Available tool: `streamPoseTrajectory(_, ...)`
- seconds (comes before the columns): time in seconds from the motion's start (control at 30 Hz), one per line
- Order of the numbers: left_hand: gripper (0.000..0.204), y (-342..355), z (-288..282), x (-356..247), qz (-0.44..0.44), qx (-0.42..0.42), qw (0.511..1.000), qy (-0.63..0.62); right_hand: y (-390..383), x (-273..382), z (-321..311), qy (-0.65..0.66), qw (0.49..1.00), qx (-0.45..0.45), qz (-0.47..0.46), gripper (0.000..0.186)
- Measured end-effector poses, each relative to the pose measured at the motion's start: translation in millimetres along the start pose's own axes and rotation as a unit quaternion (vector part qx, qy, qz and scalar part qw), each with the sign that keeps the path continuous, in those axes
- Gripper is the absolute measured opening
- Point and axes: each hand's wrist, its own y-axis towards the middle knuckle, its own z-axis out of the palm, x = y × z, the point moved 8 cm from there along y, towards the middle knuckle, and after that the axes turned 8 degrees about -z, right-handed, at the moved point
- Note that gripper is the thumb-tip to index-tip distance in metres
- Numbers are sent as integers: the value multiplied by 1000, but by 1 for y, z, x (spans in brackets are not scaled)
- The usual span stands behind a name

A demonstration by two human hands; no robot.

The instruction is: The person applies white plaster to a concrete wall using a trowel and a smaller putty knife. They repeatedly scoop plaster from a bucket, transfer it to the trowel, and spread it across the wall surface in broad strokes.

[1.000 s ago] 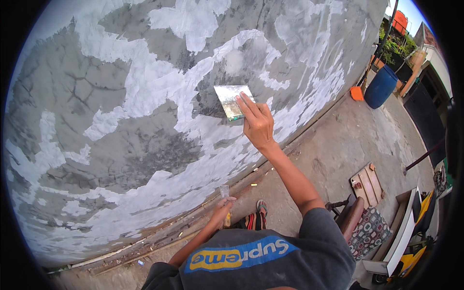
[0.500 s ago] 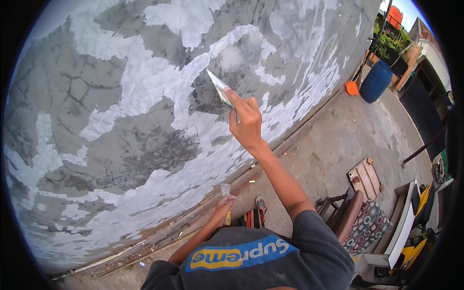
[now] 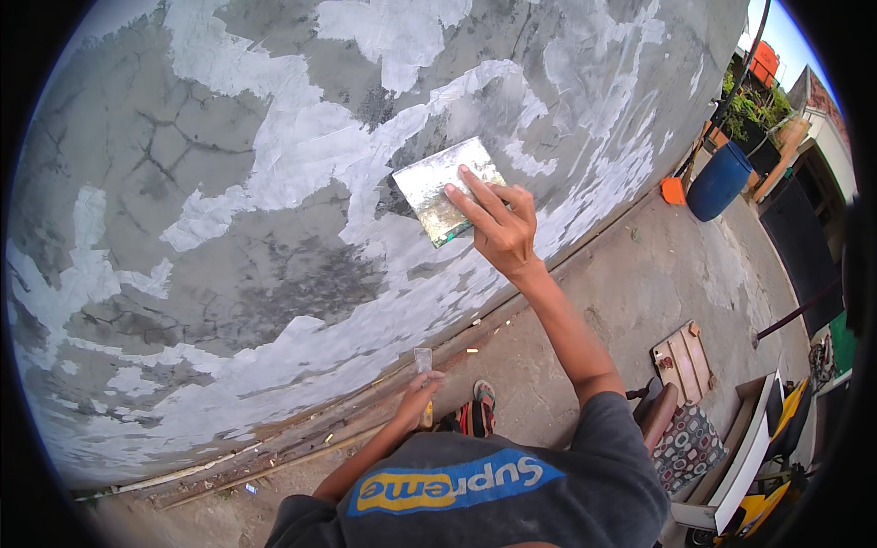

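My right hand [image 3: 505,226] grips a wide, flat metal putty blade [image 3: 429,187], its fingers spread over the face and its green edge low. The blade lies nearly flat against, or very close to, a grey wall [image 3: 196,137] patched with white filler [image 3: 301,155]; exact contact is hard to tell. Lower down, my left hand [image 3: 417,400] is closed round the yellow handle of a small putty knife [image 3: 423,360], whose pale blade points up, apart from the wall. Cracks and dark damp-looking patches mark the bare plaster.
A concrete floor [image 3: 630,265] runs along the wall's foot, with thin strips and debris [image 3: 274,468] there. To the right stand a blue barrel [image 3: 719,181], an orange dustpan-like piece [image 3: 672,190], a wooden panel [image 3: 683,362], a patterned cushion [image 3: 690,445] and a white-edged cabinet [image 3: 744,457].
My right hand has turned the putty blade from edge-on to broad face showing, and shifted slightly right and down. My left hand stays low with the putty knife.
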Motion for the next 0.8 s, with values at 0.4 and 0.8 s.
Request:
streamPoseTrajectory(0.4, 20, 25, 40, -15, 76, -124, 985, -96, 2, -82, 31, -26, 974, 69, -212, 64)
streamPoseTrajectory(0.8, 18, 56, 136, -28, 136, -146, 965, -171, 32, -69, -3, 63, 963, 41, -258, 62)
